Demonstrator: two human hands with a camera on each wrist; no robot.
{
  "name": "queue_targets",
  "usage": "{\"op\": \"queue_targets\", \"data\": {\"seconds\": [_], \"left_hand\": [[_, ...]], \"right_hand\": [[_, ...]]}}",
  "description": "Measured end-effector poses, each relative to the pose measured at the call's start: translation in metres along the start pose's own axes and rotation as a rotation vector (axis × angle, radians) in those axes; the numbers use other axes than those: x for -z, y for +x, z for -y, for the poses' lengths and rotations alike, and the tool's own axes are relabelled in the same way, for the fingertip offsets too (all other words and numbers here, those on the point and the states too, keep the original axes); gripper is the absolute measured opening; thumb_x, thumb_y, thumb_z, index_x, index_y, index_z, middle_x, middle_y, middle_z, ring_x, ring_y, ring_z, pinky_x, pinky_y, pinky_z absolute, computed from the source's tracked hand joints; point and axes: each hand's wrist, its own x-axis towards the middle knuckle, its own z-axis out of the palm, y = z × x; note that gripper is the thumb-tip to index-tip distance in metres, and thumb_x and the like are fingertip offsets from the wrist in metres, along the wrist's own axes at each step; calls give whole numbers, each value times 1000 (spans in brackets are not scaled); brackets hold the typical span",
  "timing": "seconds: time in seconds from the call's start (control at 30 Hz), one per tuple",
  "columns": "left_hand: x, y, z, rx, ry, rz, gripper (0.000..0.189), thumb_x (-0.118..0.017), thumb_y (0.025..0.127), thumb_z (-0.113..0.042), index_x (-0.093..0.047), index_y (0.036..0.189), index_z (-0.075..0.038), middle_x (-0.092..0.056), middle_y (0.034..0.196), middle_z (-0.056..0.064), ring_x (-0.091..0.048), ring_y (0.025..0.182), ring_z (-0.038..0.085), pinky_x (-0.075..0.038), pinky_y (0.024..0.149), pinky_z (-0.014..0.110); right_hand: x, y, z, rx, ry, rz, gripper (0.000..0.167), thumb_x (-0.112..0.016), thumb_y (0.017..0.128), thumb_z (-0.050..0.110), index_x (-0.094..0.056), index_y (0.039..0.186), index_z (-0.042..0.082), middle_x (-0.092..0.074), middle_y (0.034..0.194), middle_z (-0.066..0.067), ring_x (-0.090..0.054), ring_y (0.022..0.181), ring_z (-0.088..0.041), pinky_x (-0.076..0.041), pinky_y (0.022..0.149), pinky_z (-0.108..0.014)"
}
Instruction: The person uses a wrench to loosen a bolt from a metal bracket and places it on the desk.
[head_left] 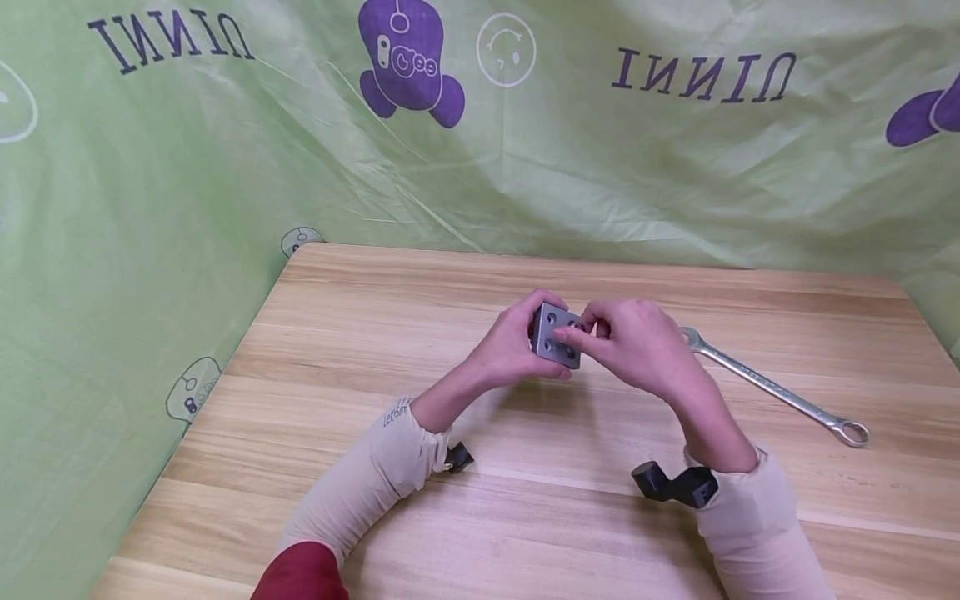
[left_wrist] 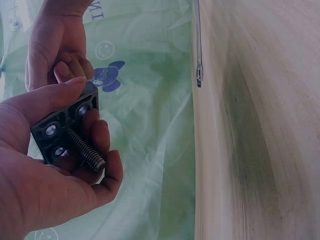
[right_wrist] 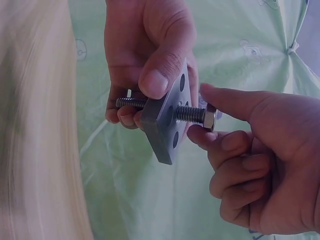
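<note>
Above the table, my left hand (head_left: 508, 346) grips a small grey square plate (head_left: 559, 357) by its edges. The plate has several round holes, and its recessed dark back shows in the left wrist view. A threaded hex bolt (left_wrist: 86, 149) passes through the plate's middle, its end sticking out between the left fingers. In the right wrist view, part of the thread shows between the plate and the bolt's hex head (right_wrist: 210, 118). My right hand (head_left: 647, 343) pinches that head between thumb and index finger, the other fingers curled in.
A long combination wrench (head_left: 776, 387) lies on the wooden table (head_left: 300, 367) to the right of the hands. Black wrist cameras (head_left: 675, 487) sit at both beige sleeves. A green printed sheet (head_left: 637, 183) hangs behind the table and along its left side.
</note>
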Motion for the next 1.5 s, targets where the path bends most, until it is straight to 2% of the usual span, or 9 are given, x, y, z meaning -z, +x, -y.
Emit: {"op": "queue_targets", "data": {"seconds": [0.17,0.33,0.7,0.9,1.07,1.13,1.23,1.37,1.5], "left_hand": [[0,0,-1,7,-5,1,72,-87,64,2,-52,126,-8,-64,109,16,-60,92,18,-51,75,19],[0,1,0,-4,-8,2,72,-87,64,2,-52,125,-7,-64,109,16,-60,92,17,-50,76,19],[-1,1,1,-17,-19,7,70,-87,64,3,-53,124,-6,-64,108,16,-60,91,16,-50,77,20],[-1,1,3,-22,-27,19,69,-86,64,3,-53,124,-6,-66,110,17,-60,92,17,-50,76,19],[-1,1,3,-23,-17,13,70,-87,64,2,-52,125,-7,-65,110,16,-60,92,17,-51,76,20],[-1,1,3,-24,-9,10,71,-87,64,2,-52,125,-6,-64,109,16,-60,91,17,-51,76,20],[-1,1,3,-23,-6,7,71,-87,63,2,-52,125,-6,-64,108,16,-60,90,17,-51,76,20],[-1,1,4,-22,-16,6,70,-87,64,2,-52,124,-6,-65,110,16,-61,90,16,-51,75,19],[-2,2,4,-26,-15,6,70,-87,64,3,-52,124,-6,-65,111,17,-61,90,16,-51,75,20]], "right_hand": [[3,-2,0,25,40,-5,19,-77,86,31,-74,89,13,-51,58,2,-44,54,-13,-34,51,-27],[3,-3,-1,83,60,-29,18,-80,83,20,-77,98,12,-50,59,2,-42,53,-11,-33,51,-25],[1,-4,-1,209,38,-97,23,-72,77,0,-78,93,15,-49,59,4,-40,55,-7,-30,52,-22],[2,-4,-2,216,21,-57,20,-81,80,13,-75,98,16,-48,58,5,-40,53,-6,-31,51,-22],[4,-3,-2,106,56,-30,25,-75,89,36,-73,103,15,-47,57,3,-41,52,-10,-32,49,-26],[6,-2,-2,47,52,-13,29,-68,93,43,-74,99,15,-47,58,3,-42,53,-12,-33,50,-27],[7,-2,-4,-9,10,31,39,-60,96,50,-70,82,15,-44,58,4,-41,55,-14,-32,50,-29],[5,-2,-5,-6,-9,75,48,-57,98,51,-60,66,16,-42,58,5,-40,56,-14,-32,51,-28],[3,-1,-4,4,5,72,48,-58,98,49,-58,63,16,-42,57,5,-40,55,-14,-32,51,-28]]}}
